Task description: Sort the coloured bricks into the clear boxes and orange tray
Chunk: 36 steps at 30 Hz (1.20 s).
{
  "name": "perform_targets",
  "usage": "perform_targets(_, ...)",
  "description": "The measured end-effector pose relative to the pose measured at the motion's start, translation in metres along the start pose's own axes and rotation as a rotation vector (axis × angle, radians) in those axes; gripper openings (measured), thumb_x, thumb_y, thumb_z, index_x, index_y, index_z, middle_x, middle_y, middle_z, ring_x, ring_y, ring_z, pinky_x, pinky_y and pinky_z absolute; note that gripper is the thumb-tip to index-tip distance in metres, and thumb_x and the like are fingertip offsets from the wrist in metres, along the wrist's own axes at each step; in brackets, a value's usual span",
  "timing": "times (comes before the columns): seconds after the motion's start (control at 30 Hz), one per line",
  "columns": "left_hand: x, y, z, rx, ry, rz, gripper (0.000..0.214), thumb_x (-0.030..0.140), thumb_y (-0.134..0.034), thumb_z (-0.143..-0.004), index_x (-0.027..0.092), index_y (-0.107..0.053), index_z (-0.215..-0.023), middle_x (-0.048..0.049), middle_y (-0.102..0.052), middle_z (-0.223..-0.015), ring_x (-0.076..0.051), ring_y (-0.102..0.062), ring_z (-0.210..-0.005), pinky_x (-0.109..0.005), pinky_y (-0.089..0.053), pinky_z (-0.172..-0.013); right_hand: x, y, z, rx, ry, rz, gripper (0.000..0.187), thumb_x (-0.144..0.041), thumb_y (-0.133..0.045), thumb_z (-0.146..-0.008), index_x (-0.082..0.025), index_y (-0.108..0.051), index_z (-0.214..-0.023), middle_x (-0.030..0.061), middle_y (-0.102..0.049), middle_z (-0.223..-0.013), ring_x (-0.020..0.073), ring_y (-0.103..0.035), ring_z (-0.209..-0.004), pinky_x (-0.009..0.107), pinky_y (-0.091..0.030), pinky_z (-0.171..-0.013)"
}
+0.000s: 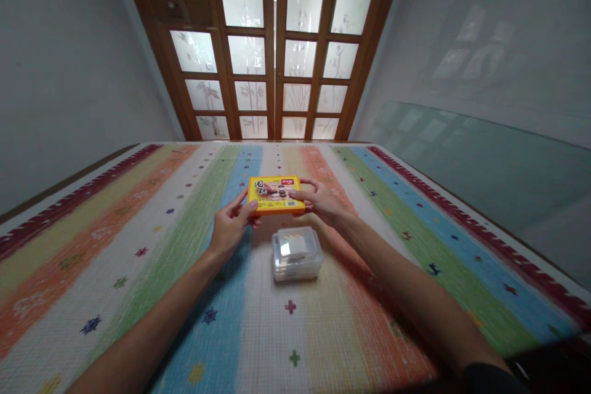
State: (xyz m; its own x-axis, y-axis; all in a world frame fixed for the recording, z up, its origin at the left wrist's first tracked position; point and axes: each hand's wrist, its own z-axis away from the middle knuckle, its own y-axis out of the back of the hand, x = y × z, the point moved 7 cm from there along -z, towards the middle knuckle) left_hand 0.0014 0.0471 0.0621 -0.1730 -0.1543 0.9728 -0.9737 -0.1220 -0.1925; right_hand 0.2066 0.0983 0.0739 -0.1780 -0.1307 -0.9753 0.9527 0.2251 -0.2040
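Note:
A flat yellow Go game box [272,196] with printed game stones on its face is held up above the table. My left hand [231,221] grips its left end, thumb on the front corner. On the right end, my right hand [321,200] is closed, with the thumb over the top face and fingers around the edge. Just below the box, nearer to me, a stack of clear plastic cases [297,253] rests on the cloth. A pale square and some yellow show through the top case; its contents are not clear.
A striped, multicoloured cloth [184,295] covers the long table. Wooden doors with glass panes [272,49] stand beyond the far edge. A pale wall [60,61] is on the left, and a translucent panel [462,160] leans along the right wall.

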Motion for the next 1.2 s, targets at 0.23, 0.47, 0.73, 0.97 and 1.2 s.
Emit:
perform_targets(0.23, 0.0, 0.003, -0.008, -0.12, -0.112, -0.273, 0.077, 0.05, -0.076, -0.074, 0.013, -0.057, -0.139, -0.0036, -0.07, -0.082, -0.017, -0.064, -0.069, -0.031, -0.053, -0.069, 0.001, 0.008, -0.004, 0.009, -0.028, 0.101, 0.058, -0.021, -0.085, -0.075, -0.016, -0.054, -0.124, 0.0112, -0.076, -0.103, 0.0189, -0.074, -0.072, 0.028, -0.065, -0.053)
perform_targets(0.47, -0.012, 0.002, -0.009, -0.211, -0.328, -0.794, 0.06, 0.052, -0.071, -0.078, 0.016, -0.067, -0.127, -0.007, -0.067, -0.092, -0.021, -0.058, -0.079, -0.038, -0.049, -0.077, 0.02, 0.026, -0.017, -0.081, -0.015, 0.515, 0.047, -0.037, -0.082, -0.079, -0.015, -0.066, -0.118, 0.0066, -0.073, -0.083, 0.0134, -0.065, -0.058, 0.022, -0.055, -0.047)
perform_targets(0.73, -0.026, -0.008, -0.004, -0.383, -0.383, -1.025, 0.048, 0.057, -0.069, -0.08, 0.016, -0.072, -0.104, -0.005, -0.066, -0.078, -0.023, -0.053, -0.081, -0.037, -0.043, -0.078, 0.034, 0.029, -0.013, -0.191, 0.084, 1.142, 0.023, -0.032, -0.063, -0.093, -0.015, -0.073, -0.104, 0.0076, -0.076, -0.093, 0.018, -0.068, -0.075, 0.022, -0.047, -0.059)
perform_targets(0.97, -0.031, -0.01, 0.0, -0.436, -0.396, -1.151, 0.051, 0.065, -0.061, -0.082, 0.018, -0.071, -0.096, -0.0049, -0.063, -0.077, -0.025, -0.051, -0.082, -0.038, -0.04, -0.079, 0.037, 0.038, -0.01, -0.075, 0.137, 1.167, 0.029, -0.039, -0.059, -0.092, -0.016, -0.071, -0.104, 0.0125, -0.074, -0.097, 0.0231, -0.066, -0.081, 0.03, -0.049, -0.069)
perform_targets(1.2, -0.032, -0.011, 0.005, -0.462, -0.513, -1.296, 0.059, 0.066, -0.051, -0.09, 0.015, -0.066, -0.116, -0.0091, -0.064, -0.085, -0.029, -0.049, -0.088, -0.042, -0.039, -0.083, 0.009, 0.046, 0.053, -0.34, 0.582, 0.809, 0.059, -0.035, -0.064, -0.079, -0.019, -0.049, -0.134, 0.0112, -0.063, -0.115, 0.024, -0.06, -0.099, 0.04, -0.05, -0.083)
